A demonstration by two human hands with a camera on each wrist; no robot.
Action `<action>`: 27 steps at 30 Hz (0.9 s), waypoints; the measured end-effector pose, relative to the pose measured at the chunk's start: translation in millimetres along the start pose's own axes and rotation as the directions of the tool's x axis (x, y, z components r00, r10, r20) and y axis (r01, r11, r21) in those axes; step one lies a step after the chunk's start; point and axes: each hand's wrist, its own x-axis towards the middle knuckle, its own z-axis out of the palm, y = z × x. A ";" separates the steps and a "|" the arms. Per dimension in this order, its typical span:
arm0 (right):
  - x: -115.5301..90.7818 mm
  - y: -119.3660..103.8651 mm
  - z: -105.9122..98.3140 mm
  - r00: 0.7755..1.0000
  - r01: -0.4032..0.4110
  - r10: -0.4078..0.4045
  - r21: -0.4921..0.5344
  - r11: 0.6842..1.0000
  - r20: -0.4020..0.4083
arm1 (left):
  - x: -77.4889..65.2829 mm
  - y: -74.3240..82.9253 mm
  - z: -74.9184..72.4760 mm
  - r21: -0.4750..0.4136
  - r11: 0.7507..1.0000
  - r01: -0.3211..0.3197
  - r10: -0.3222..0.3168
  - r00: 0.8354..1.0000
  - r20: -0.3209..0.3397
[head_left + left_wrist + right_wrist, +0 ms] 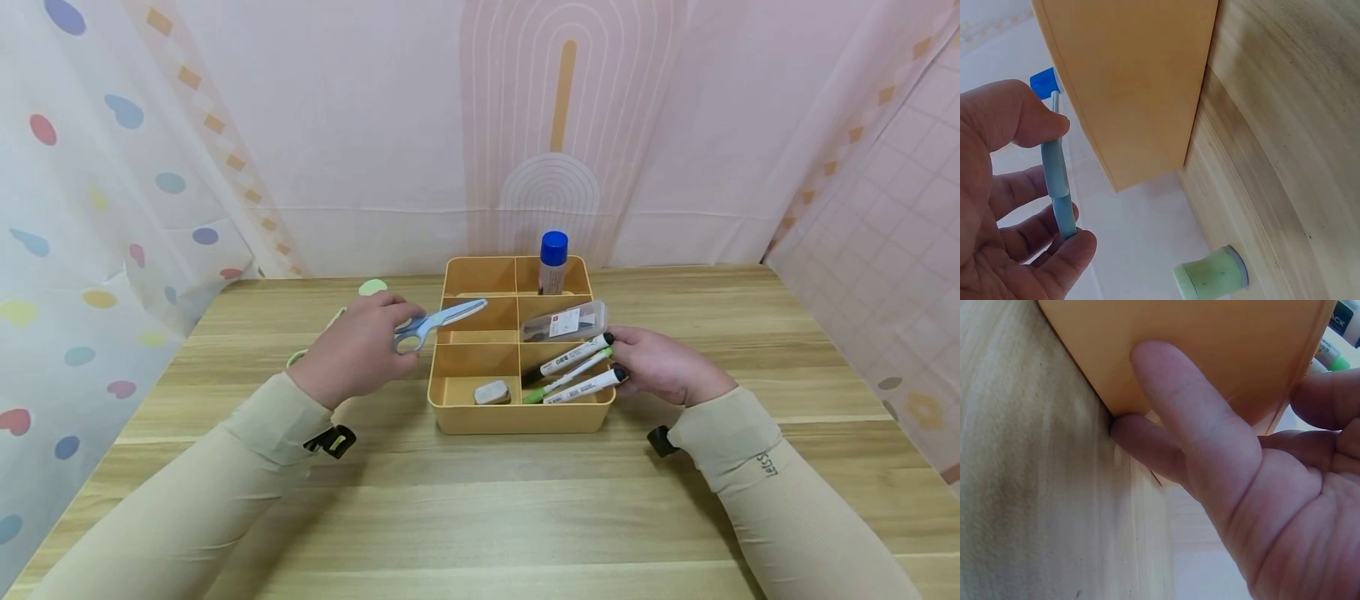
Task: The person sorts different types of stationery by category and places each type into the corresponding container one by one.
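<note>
My left hand pinches a pair of light blue scissors by the handle loops. The blades point right, over the left middle compartment of a yellow-orange divided organizer box. In the left wrist view the scissors show edge-on between thumb and fingers, beside the box's side wall. My right hand is at the box's right side. In the right wrist view its extended fingers rest along the outer wall, with the thumb near the rim.
Inside the box are a blue-capped glue stick, a clear plastic case, markers, a green-and-white pen and a small whitish block. A pale green cylindrical object stands left of the box. A patterned curtain hangs behind the table.
</note>
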 end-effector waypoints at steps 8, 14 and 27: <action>0.7 0.6 0.2 1.000 -0.003 0.002 -0.008 1.000 -0.018 | 3.6 3.4 -1.5 0.028 0.999 -0.037 0.037 0.999 0.011; 0.6 0.1 0.0 1.000 -0.008 0.008 -0.012 1.000 -0.018 | 8.3 6.1 -0.9 0.046 0.998 -0.050 0.049 0.998 0.028; -0.3 -0.4 -0.6 1.000 -0.003 0.003 -0.008 1.000 -0.005 | 15.0 10.5 0.6 0.064 0.997 -0.035 0.032 0.998 0.060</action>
